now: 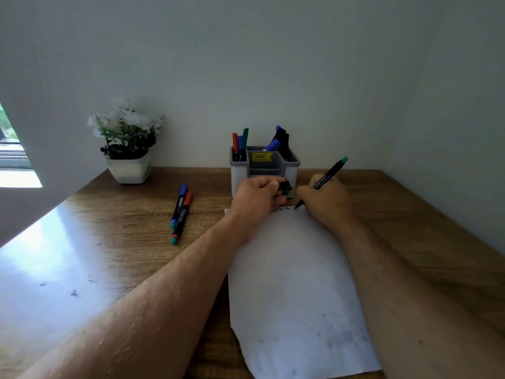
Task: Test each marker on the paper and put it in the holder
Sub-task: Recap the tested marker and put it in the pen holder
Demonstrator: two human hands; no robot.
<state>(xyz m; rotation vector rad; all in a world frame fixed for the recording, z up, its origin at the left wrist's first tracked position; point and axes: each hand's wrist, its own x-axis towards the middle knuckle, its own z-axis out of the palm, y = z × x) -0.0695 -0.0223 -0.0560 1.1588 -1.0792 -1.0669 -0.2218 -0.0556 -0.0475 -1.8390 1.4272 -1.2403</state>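
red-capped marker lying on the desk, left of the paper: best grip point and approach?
Pinch the red-capped marker mid-barrel, coming from above. It lies flat on the desk, cap toward the wall, close against the blue-capped marker on its left, so put one finger on its free right side and roll it clear. The left hand is nearest but holds a black cap.
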